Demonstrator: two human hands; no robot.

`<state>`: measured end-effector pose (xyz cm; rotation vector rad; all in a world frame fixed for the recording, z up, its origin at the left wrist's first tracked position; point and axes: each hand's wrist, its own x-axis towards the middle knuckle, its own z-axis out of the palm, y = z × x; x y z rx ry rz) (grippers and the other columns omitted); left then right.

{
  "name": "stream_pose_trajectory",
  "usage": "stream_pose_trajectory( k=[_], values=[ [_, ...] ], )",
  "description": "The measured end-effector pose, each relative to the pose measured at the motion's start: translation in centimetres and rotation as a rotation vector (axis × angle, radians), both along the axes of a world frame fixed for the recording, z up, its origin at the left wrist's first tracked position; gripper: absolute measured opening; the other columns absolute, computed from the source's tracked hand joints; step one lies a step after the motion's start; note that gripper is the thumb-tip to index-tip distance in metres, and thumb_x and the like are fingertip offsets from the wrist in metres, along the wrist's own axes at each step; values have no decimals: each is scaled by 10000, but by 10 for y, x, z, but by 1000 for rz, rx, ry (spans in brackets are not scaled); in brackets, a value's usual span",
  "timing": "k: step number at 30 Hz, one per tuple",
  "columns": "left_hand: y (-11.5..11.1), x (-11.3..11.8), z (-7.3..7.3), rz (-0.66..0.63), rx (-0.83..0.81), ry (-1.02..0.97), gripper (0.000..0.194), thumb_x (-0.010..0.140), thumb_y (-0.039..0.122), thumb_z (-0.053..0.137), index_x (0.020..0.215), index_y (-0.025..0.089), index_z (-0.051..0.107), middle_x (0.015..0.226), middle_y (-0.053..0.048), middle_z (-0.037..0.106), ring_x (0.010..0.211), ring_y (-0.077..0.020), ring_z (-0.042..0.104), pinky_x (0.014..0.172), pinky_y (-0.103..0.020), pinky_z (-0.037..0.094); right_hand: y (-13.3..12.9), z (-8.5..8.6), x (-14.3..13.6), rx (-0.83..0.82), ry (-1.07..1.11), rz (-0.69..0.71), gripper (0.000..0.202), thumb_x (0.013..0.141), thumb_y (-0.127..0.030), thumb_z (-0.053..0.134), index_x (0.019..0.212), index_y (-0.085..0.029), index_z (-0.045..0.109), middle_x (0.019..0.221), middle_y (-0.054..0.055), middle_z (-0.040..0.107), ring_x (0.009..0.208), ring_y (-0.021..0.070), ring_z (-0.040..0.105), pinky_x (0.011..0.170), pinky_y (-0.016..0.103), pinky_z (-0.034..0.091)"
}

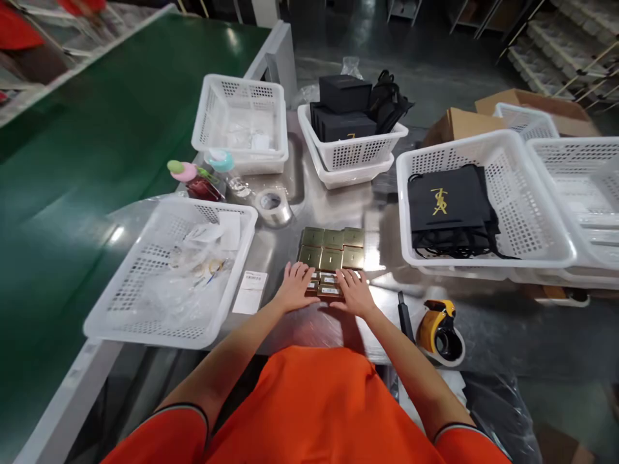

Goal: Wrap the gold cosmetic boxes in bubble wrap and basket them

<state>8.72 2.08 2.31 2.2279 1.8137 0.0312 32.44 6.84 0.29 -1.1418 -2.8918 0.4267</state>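
Several small gold boxes (331, 259) lie in close rows on the metal table (333, 206), directly in front of the orange shirt. The nearest boxes show white labels on their dark reddish sides. My left hand (293, 288) rests at the left side of this group, fingers spread over its near left corner. On the right, my right hand (356, 293) lies the same way, its fingers apart on the near right corner. Fingers of both hands partly cover the labelled boxes. Left of my left hand is a white box with a barcode label (250, 292).
A white basket with plastic scraps (232, 283) stands left, near bottles (196, 180) and a tape roll (273, 207). Baskets of black boxes (355, 154) and black bags (546, 238) stand behind and right. A yellow tape dispenser (432, 325) and black tool (405, 316) lie right.
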Motion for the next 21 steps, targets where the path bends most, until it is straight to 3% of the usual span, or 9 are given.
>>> stream_pose_trajectory(
  k=[5,10,16,19,21],
  values=[
    [6,-5,-4,-79,-119,70,725,772,565,722,1317,133,516,1273,-183,574,1158,-338,501,950,-427,418,4,0,3,-51,-119,8,823,876,-602,602,1474,-76,396,1346,223,557,1152,340,501,978,459,341],
    [4,-8,-6,-161,-92,88,822,783,557,715,1462,197,424,1279,-161,572,1136,-325,496,948,-418,398,6,-1,0,-59,-105,-7,718,895,-568,592,1414,-90,457,1294,206,587,1121,329,508,936,436,354],
    [-2,1,-3,-113,-58,117,690,859,547,617,1462,247,468,1331,-189,557,1203,-364,475,1006,-500,347,3,7,0,-107,5,-35,791,882,-620,552,1428,-61,433,1341,223,564,1199,357,489,1049,522,295],
    [-2,3,5,-87,-40,63,797,774,599,695,1463,271,464,1437,-200,495,1334,-408,394,1107,-607,216,22,12,5,-134,213,-236,731,908,-588,494,1447,-100,418,1389,205,535,1283,347,450,1105,541,258],
    [7,1,9,-7,-30,-36,905,720,620,730,1489,254,422,1528,-200,404,1410,-419,317,1147,-617,155,47,9,11,-242,337,-524,626,915,-517,484,1415,-140,462,1405,184,524,1303,323,453,1092,491,321]
  ],
)
